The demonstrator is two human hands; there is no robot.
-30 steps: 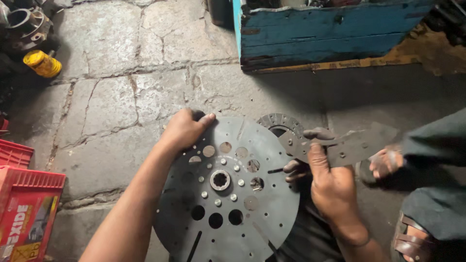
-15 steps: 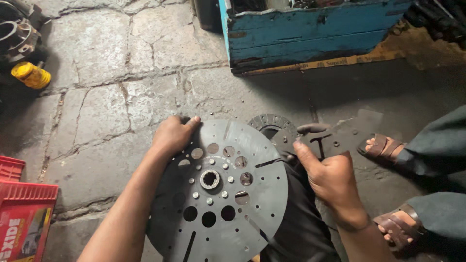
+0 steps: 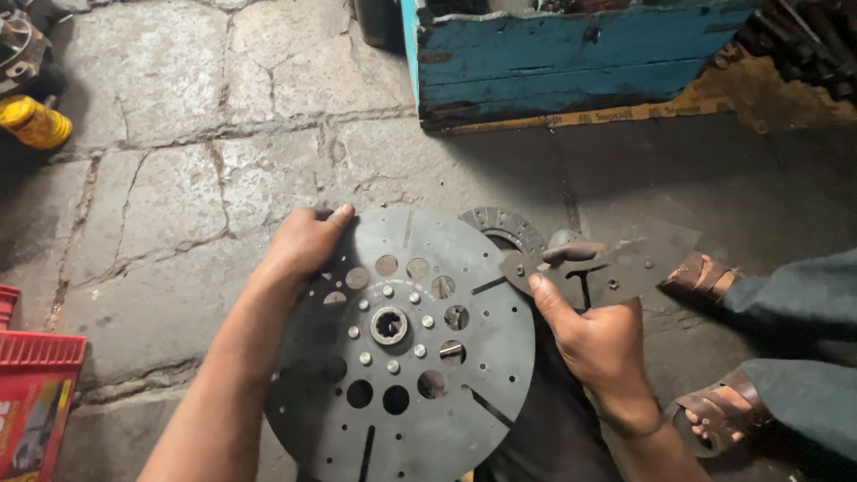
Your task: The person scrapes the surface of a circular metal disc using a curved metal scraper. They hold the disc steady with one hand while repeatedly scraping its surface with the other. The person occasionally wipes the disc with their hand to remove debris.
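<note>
The left hand (image 3: 303, 245) is clamped on the disc (image 3: 402, 348) rim, while the right hand (image 3: 598, 339) pinches a flat plate (image 3: 625, 263) just beside it.

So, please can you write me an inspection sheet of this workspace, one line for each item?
Surface: cracked stone floor, dusty and stained.
Job's things: large round metal disc with many holes and a splined hub; flat dark metal segment beside its right edge; a smaller ring part lies behind the disc.
Clutter: yellow container far left; red crate at lower left.
Grips: left hand grips the disc's upper left rim; right hand holds the segment, thumb pressed on it.
Cables: nothing seen.
Surroundings: worn blue wooden box at the top; another person's sandalled feet at right.
</note>
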